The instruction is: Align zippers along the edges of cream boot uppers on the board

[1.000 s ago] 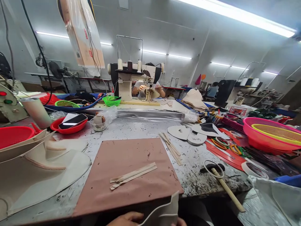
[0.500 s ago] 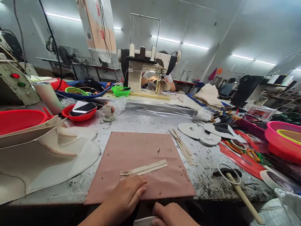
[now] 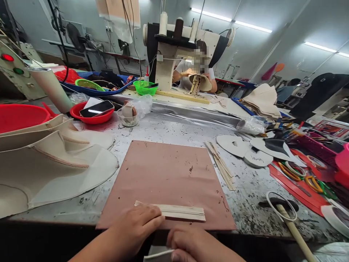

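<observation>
A cream zipper strip lies nearly level near the front edge of the pinkish-brown mat. My left hand rests over the strip's left part, its fingers together and pressing it to the mat. Just below the mat's front edge, my right hand is closed, its fingers curled beside a pale, light-edged piece at the bottom of the view. Part of that piece is hidden by the hand. More cream strips lie in a loose bundle at the mat's right edge.
Cream sewn pieces cover the left side. A red bowl holds a phone. White rounded pieces, scissors and a wooden-handled tool lie right. A person works behind a sewing machine.
The zipper strip has turned to lie nearly level and sits closer to the mat's front edge. My left hand has moved slightly left over its end. The camera view has shifted.
</observation>
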The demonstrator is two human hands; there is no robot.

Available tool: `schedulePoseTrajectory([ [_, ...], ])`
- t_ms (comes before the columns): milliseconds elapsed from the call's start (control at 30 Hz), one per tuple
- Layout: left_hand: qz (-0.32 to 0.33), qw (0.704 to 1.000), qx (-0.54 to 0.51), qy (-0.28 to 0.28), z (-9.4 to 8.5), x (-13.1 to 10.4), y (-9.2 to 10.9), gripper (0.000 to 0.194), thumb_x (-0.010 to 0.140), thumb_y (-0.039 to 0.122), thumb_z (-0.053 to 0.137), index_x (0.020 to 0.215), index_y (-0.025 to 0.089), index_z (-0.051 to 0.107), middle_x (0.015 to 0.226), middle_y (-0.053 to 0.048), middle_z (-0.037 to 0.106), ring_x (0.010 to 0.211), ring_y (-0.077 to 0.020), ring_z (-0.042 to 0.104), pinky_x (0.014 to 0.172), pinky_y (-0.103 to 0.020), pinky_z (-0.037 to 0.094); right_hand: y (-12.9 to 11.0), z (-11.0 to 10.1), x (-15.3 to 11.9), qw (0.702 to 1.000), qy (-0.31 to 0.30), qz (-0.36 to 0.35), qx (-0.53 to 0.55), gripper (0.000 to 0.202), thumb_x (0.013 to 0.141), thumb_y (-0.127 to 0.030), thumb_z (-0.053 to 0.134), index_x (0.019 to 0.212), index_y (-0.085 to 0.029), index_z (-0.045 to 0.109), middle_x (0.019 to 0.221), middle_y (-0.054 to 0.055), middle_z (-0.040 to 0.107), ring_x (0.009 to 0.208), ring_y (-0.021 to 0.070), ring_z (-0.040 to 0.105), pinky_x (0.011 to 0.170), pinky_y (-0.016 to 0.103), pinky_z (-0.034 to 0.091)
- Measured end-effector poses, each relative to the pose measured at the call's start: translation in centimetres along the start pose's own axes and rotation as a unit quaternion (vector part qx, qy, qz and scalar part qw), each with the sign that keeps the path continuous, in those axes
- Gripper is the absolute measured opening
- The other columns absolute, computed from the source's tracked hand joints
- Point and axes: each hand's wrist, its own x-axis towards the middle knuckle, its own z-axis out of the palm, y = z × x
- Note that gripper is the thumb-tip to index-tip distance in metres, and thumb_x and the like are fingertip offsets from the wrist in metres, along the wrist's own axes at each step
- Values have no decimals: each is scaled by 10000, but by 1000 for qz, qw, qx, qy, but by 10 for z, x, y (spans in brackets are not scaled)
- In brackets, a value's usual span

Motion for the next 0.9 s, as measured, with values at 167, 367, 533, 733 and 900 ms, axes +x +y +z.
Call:
schedulePoseTrajectory([
  [167,-18,1000,-10,22,3,-3,3,292,902,174,301,1060,174,547,1008,-91,654,892,-162,608,747,-250,503,-8,2,14,994,28,56,-91,217,884,-274,383,1000,-201,551,1156,70,561,964,186,555,834,273,405],
  [367,24,1000,-18,1,-10,-3,-11,277,911,116,319,1035,150,565,991,-67,676,925,-160,606,787,-252,489,-13,3,21,980,28,114,-158,241,912,-269,338,957,-191,561,957,61,638,845,194,577,740,267,388],
  [533,4,999,6,44,-27,-23,-27,241,856,67,408,995,125,596,874,-71,674,888,-190,593,778,-324,478,-23,-4,25,976,12,147,-160,256,917,-275,341,959,-188,579,941,63,639,821,194,575,695,263,366],
  [733,133,979,71,136,-24,-39,-12,191,758,66,588,866,201,669,950,-20,665,756,-140,596,631,-273,487,-29,-13,30,975,-6,189,-119,269,927,-299,337,926,-198,587,905,42,643,800,179,568,672,253,352],
  [900,64,984,55,156,-10,-40,5,213,835,79,468,856,150,667,874,-51,702,897,-181,623,674,-296,483,-21,-12,37,976,15,185,-111,261,916,-333,374,812,-205,575,826,14,641,736,155,552,634,242,338],
])
